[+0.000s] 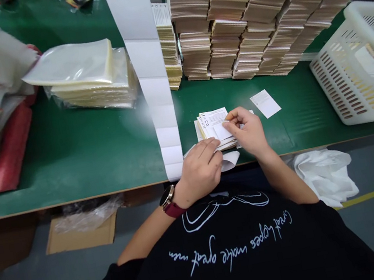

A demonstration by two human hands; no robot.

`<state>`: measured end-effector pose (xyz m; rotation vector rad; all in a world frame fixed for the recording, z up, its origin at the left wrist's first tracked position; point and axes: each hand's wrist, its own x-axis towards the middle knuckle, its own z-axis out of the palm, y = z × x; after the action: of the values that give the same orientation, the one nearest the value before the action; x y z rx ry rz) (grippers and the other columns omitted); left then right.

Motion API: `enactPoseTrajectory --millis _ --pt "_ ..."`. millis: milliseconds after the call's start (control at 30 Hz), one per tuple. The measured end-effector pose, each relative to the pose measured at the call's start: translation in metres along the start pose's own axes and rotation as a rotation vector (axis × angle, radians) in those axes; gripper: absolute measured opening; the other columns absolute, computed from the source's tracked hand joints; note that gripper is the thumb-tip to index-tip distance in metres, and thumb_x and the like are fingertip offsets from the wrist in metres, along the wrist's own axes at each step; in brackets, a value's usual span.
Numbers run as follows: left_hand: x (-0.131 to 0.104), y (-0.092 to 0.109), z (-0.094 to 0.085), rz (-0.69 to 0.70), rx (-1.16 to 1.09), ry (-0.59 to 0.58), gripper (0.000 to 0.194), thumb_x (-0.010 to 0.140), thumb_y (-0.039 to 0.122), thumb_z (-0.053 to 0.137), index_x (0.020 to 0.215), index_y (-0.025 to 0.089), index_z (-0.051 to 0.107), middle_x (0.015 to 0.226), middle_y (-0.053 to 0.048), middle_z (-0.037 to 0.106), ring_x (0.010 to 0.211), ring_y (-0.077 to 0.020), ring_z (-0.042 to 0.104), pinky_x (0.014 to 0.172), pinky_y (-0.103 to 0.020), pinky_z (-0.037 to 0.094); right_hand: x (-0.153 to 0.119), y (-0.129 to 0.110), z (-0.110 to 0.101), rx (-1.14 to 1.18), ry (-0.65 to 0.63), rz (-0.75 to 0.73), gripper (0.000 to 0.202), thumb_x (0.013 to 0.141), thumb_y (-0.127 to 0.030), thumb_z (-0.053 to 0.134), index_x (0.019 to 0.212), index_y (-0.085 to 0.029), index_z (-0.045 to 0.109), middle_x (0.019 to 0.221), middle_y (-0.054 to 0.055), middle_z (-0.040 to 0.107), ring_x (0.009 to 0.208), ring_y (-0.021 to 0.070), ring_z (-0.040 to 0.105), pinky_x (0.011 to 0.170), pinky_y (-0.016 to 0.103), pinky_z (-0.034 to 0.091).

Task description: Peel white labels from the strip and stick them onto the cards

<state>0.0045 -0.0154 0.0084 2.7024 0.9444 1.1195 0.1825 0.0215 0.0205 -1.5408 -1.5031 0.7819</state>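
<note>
A small stack of printed leaflets [215,116] lies slightly fanned on the green table before me. My right hand [249,133] pinches a small blank white label [220,131] over the top leaflet. At the stack's near left edge, my left hand [202,166] has its fingers bent and held together, gripping the papers there; its thumb is hidden. A long white label strip [151,74] runs down the table just left of the leaflets. Beside my hands, a curled piece of white paper [230,160] sticks out at the table edge. One loose leaflet [265,103] lies to the right.
Tall leaflet piles [232,47] line the back, with a white plastic basket [339,79] at right. Clear plastic bags [89,80] are stacked left of the strip. Further left, more bags fill a red container [14,165]. The table's front edge [109,193] is close to my body.
</note>
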Motion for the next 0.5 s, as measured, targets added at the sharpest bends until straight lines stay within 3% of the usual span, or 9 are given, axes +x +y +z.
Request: enactPoseTrajectory --millis 167,267,367,433,500 --pt "0.002 0.0 0.0 0.01 0.042 -0.038 0.01 0.084 0.008 0.052 0.084 0.012 0.061 0.115 -0.014 0.068 0.106 -0.025 0.065 0.091 -0.043 0.057 -0.003 -0.006 0.001 -0.287 0.036 -0.106 0.008 0.081 -0.026 0.058 0.087 -0.021 0.057 0.063 -0.005 0.051 0.06 0.0116 0.049 0.066 0.03 0.04" --pt "0.002 0.001 0.0 0.018 0.07 -0.042 0.009 0.084 0.009 0.054 0.085 0.012 0.062 0.114 -0.013 0.069 0.105 -0.0252 0.065 0.089 -0.042 0.057 -0.002 -0.004 -0.003 -0.441 0.084 -0.055 0.034 0.078 -0.038 0.065 0.106 -0.021 0.055 0.064 -0.005 0.052 0.061 0.0139 0.049 0.067 0.032 0.039" --pt "0.001 0.0 0.0 0.022 0.059 -0.047 0.01 0.083 0.008 0.054 0.086 0.011 0.063 0.116 -0.014 0.069 0.107 -0.0258 0.065 0.09 -0.042 0.057 0.005 0.01 -0.008 -0.245 0.001 0.077 0.034 0.074 -0.048 0.069 0.09 -0.021 0.056 0.062 -0.005 0.052 0.056 0.0123 0.047 0.058 0.029 0.037" --pt "-0.001 0.0 0.002 0.023 0.042 -0.048 0.01 0.083 0.008 0.054 0.086 0.012 0.063 0.121 -0.014 0.067 0.113 -0.0274 0.063 0.094 -0.045 0.055 0.009 0.018 -0.009 -0.084 -0.036 0.099 0.027 0.076 -0.045 0.065 0.073 -0.021 0.051 0.06 -0.004 0.051 0.055 0.0109 0.045 0.054 0.027 0.035" --pt "-0.002 0.0 0.004 0.017 0.031 -0.041 0.01 0.083 0.008 0.054 0.086 0.012 0.063 0.126 -0.013 0.065 0.118 -0.0288 0.06 0.097 -0.047 0.053 0.01 0.021 -0.008 -0.043 -0.021 0.071 0.025 0.08 -0.04 0.06 0.067 -0.021 0.05 0.06 -0.003 0.052 0.056 0.011 0.045 0.055 0.026 0.035"
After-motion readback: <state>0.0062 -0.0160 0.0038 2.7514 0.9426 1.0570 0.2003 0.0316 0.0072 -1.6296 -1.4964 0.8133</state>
